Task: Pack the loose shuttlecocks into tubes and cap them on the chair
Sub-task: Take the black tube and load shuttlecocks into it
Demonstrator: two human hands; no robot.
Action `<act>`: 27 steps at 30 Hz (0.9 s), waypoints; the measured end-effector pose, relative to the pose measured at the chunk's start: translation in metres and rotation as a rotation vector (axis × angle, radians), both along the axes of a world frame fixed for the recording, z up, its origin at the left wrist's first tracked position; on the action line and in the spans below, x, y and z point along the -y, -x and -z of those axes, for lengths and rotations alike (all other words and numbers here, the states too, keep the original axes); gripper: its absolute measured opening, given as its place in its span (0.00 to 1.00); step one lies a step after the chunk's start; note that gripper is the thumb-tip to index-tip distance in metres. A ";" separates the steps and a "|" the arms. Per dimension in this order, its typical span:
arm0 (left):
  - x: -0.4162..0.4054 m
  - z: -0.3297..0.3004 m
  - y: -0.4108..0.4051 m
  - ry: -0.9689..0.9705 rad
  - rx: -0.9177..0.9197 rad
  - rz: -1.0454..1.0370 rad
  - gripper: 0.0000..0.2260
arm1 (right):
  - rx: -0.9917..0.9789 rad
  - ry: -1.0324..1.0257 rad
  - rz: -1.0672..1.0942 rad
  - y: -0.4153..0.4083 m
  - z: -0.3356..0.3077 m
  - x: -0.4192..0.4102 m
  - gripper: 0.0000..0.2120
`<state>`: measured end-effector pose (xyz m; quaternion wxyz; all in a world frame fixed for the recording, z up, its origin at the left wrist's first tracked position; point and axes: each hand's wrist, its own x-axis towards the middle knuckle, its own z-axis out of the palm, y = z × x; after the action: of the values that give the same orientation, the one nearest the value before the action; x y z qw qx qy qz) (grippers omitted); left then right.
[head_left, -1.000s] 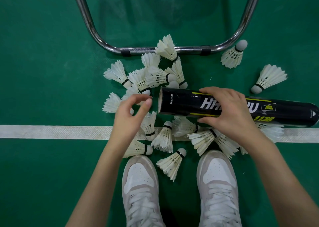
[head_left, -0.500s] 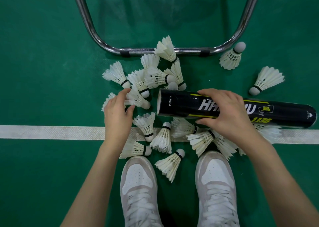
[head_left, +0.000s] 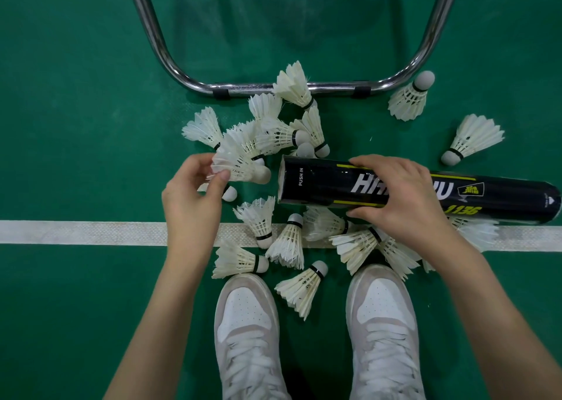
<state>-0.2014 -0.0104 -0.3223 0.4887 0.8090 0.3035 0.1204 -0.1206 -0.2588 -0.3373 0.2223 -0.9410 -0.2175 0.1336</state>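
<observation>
A black tube (head_left: 319,183) with yellow lettering lies level above the floor, its open end pointing left. My right hand (head_left: 401,198) grips it around the middle. My left hand (head_left: 191,198) pinches the feather skirt of a white shuttlecock (head_left: 240,167), whose cork tip points toward the tube's open end, a short gap away. Several loose white shuttlecocks (head_left: 286,241) lie scattered on the green floor around and under the tube. No cap is in view.
The chrome U-shaped leg of the chair (head_left: 188,80) rests on the floor behind the pile. A white court line (head_left: 76,232) crosses left to right. My two white shoes (head_left: 246,317) stand just below the shuttlecocks. Two shuttlecocks (head_left: 471,138) lie apart at the upper right.
My left hand reached left into the pile, took hold of a shuttlecock and lifted it toward the tube's open end. My right hand and the tube have stayed put.
</observation>
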 end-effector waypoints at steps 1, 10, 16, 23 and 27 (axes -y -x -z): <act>0.001 -0.005 0.002 0.021 0.016 0.008 0.08 | 0.001 0.002 -0.001 0.000 0.000 0.000 0.35; 0.026 -0.008 0.005 0.199 -0.038 0.097 0.12 | 0.004 -0.003 -0.004 0.001 0.003 0.001 0.35; 0.036 -0.011 0.004 0.394 -0.033 0.135 0.10 | 0.002 -0.005 -0.005 0.001 0.003 -0.001 0.35; 0.043 -0.009 0.007 0.530 -0.016 0.163 0.07 | 0.009 -0.013 -0.007 0.003 0.004 0.000 0.35; 0.050 -0.006 0.006 0.537 -0.074 0.181 0.09 | 0.013 -0.019 -0.006 0.005 0.004 0.000 0.35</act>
<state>-0.2073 -0.0605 -0.3167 0.6830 0.6781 0.2687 -0.0380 -0.1253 -0.2591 -0.3418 0.2293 -0.9390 -0.2231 0.1262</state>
